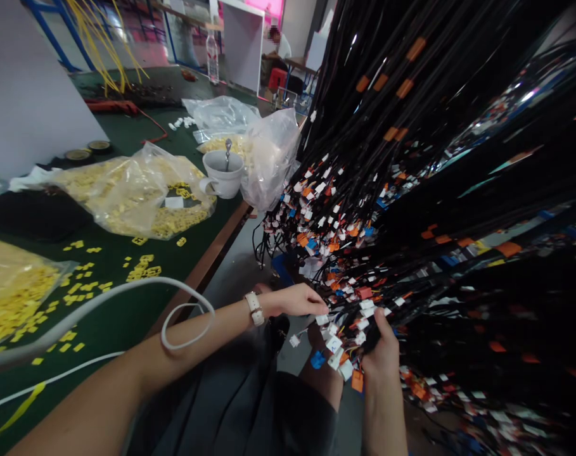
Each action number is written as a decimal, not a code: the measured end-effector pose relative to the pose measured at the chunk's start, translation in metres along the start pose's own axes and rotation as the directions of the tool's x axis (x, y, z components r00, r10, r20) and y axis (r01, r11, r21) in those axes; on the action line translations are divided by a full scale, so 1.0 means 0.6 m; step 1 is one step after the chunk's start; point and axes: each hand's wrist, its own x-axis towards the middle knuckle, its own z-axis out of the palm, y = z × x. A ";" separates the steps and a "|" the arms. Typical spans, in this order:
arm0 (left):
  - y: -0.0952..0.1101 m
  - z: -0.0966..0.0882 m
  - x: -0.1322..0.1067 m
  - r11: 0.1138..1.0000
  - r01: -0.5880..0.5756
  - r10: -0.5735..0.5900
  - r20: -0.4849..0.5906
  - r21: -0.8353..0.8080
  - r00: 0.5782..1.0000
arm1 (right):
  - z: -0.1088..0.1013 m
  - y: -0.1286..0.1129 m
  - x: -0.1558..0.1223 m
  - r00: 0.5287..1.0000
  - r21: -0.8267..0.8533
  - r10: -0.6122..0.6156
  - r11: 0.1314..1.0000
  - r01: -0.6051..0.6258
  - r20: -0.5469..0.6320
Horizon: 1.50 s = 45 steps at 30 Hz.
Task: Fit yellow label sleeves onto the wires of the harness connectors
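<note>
Left hand [297,300] pinching a white tag [322,319], right hand [381,354] clenched around tagged black wires [358,316] just beside it.

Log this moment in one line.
left hand: touching white tags | right hand: grip on wire bundle | table: yellow markers, white mug

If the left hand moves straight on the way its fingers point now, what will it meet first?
Most likely the white tags on the wire bundle that the right hand grips. The left hand seems almost on them, though depth is unclear.
</note>
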 end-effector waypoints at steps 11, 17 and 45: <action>-0.002 0.006 -0.001 1.000 0.003 -0.001 0.072 -0.018 0.997 | -0.012 -0.001 0.001 0.994 0.027 0.098 0.995 -0.099 0.052; 0.027 -0.007 -0.011 0.992 -0.005 0.007 0.023 -0.125 1.000 | -0.014 0.002 0.001 0.999 -0.001 0.032 1.000 -0.032 0.017; 0.044 0.025 -0.033 0.953 0.060 0.071 0.412 -0.297 0.908 | -0.015 -0.008 -0.001 0.994 -0.157 0.001 0.987 -0.019 -0.113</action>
